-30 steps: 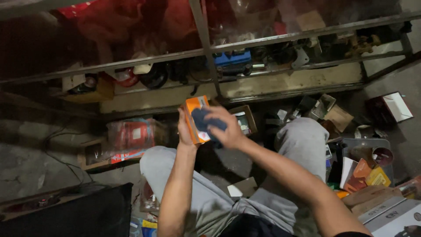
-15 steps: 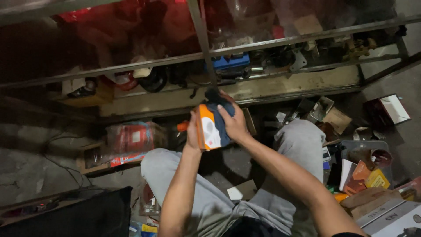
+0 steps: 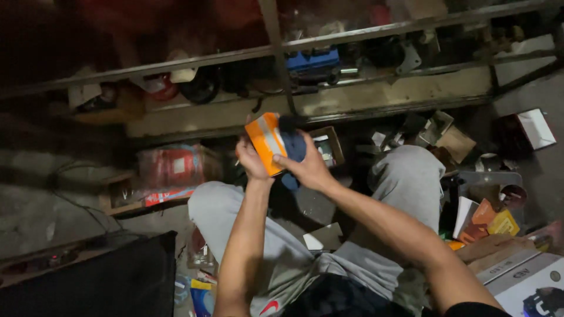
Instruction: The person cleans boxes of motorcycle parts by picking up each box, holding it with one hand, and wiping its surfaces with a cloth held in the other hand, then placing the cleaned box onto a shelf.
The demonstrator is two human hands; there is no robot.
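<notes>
An orange box (image 3: 264,142) with a white stripe is held up in front of the chest, above the knees in grey trousers (image 3: 405,176). It is gripped from the left by the left hand (image 3: 252,161), whose fingers are clamped on its lower edge. A dark blue object (image 3: 294,149) is pressed against the box's right side by the right hand (image 3: 305,167), whose fingers are closed around it; what the object is cannot be told. Box and blue object are touching, and both are tilted.

Behind the hands a metal shelf (image 3: 352,88) is seen, loaded with a blue tool (image 3: 314,58) and dark parts. Under it, left of the box, a red package (image 3: 173,170) is set in a carton on the floor. An open small carton (image 3: 329,144) lies just behind the blue object. On the right, near the right knee, orange and yellow packets (image 3: 490,220) are stacked, and a white box (image 3: 534,128) lies farther off. A black panel (image 3: 100,282) is seen at lower left.
</notes>
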